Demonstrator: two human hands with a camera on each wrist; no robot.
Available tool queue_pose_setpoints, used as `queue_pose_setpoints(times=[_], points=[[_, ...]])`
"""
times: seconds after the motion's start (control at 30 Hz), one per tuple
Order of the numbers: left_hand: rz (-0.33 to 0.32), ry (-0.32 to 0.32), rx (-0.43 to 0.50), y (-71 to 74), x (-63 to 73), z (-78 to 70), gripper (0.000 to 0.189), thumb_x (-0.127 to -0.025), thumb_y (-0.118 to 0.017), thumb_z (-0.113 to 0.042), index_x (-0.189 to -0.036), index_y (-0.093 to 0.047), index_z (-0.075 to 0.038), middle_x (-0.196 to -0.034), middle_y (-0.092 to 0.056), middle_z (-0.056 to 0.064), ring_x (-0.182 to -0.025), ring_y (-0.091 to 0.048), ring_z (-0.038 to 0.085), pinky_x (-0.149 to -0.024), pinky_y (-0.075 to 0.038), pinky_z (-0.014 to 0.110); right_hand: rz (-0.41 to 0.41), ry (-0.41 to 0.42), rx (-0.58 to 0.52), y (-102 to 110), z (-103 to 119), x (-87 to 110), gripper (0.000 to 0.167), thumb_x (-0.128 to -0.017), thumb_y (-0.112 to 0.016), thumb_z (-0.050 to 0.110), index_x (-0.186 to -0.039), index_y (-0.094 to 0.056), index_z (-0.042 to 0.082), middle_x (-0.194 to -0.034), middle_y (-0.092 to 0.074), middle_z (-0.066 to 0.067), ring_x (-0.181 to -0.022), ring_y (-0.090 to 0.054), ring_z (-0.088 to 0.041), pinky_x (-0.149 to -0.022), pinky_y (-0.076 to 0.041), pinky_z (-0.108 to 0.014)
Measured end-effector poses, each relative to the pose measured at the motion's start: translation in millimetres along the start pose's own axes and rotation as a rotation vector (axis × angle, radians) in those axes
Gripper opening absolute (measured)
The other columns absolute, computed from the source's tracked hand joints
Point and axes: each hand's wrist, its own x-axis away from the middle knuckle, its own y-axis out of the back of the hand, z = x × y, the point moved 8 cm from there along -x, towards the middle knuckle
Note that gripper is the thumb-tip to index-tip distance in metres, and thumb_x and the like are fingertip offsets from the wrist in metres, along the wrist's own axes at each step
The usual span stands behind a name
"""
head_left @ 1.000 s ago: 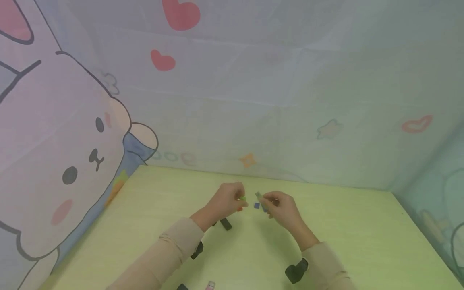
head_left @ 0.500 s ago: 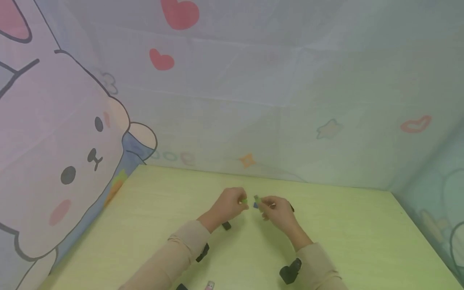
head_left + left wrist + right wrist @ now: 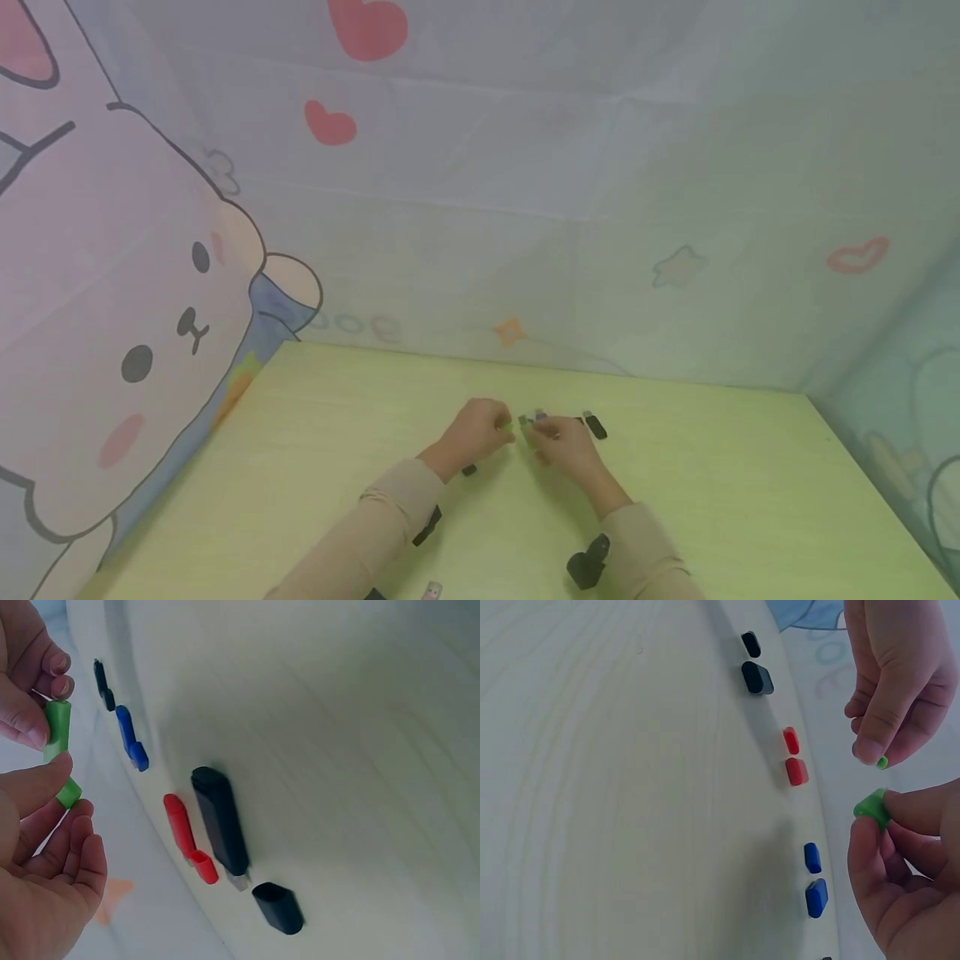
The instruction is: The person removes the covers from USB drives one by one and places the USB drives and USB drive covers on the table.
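Observation:
My left hand pinches a small green cap between thumb and fingers. Facing it, my right hand grips a green USB flash drive, whose metal plug points towards the cap in the head view. A narrow gap separates drive and cap. On the table beyond lie a blue flash drive with its blue cap, and a red flash drive beside a red cap. Nearer the left wrist camera is a large black flash drive, plug bare, with its black cap apart.
Another black flash drive lies right of my right hand. A pink flash drive shows at the bottom edge of the head view. The pale yellow-green table ends at a printed cloth backdrop. Black wrist cameras hang under both sleeves.
My right hand has moved left and slightly towards me, uncovering the black flash drive on the right. My left hand has shifted slightly right and down, so the hands are closer together.

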Motion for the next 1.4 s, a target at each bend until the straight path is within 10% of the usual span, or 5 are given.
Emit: queue_pose_setpoints(times=[0.37, 0.63, 1.07, 1.4], points=[[0.041, -0.005, -0.056, -16.9, -2.7, 8.8, 0.010, -0.077, -0.075, -0.004, -0.076, -0.065, -0.002, -0.072, -0.061, 0.003, -0.068, -0.051, 0.013, -0.067, -0.047, 0.028, 0.030, -0.026, 0.094, -9, -8, -2.2, 0.027, -0.092, -0.062, 0.015, -0.109, -0.067, -0.005, -0.092, -0.071, -0.014, -0.072, -0.065, -0.016, -0.076, -0.054, -0.036], [0.090, -0.004, -0.107, -27.2, -2.6, 13.2, 0.007, -0.079, -0.073, -0.005, -0.080, -0.067, -0.001, -0.077, -0.068, 0.007, -0.077, -0.063, 0.022, -0.113, -0.025, 0.049, 0.051, -0.032, 0.130, -15, -10, -3.7, 0.017, -0.091, -0.063, 0.014, -0.092, -0.072, 0.000, -0.062, -0.062, -0.004, -0.059, -0.054, -0.013, -0.059, -0.046, -0.026], [0.123, -0.014, -0.065, -32.8, -1.5, 14.5, 0.040, -0.074, -0.074, 0.001, -0.057, -0.040, -0.011, -0.056, -0.031, -0.006, -0.055, -0.042, 0.009, -0.115, -0.020, 0.049, 0.058, -0.074, 0.150, -20, -12, -2.4, 0.018, -0.090, -0.063, 0.015, -0.081, -0.072, 0.001, -0.058, -0.060, -0.003, -0.053, -0.050, -0.011, -0.053, -0.042, -0.024], [0.115, -0.014, -0.054, -31.9, -0.2, 16.2, 0.022, -0.072, -0.075, 0.003, -0.062, -0.055, -0.001, -0.056, -0.036, -0.006, -0.052, -0.035, 0.006, -0.115, -0.021, 0.050, 0.071, -0.055, 0.219, -22, -10, -3.8, 0.018, -0.089, -0.063, 0.011, -0.078, -0.074, 0.002, -0.057, -0.059, 0.000, -0.054, -0.049, -0.010, -0.052, -0.042, -0.022]])
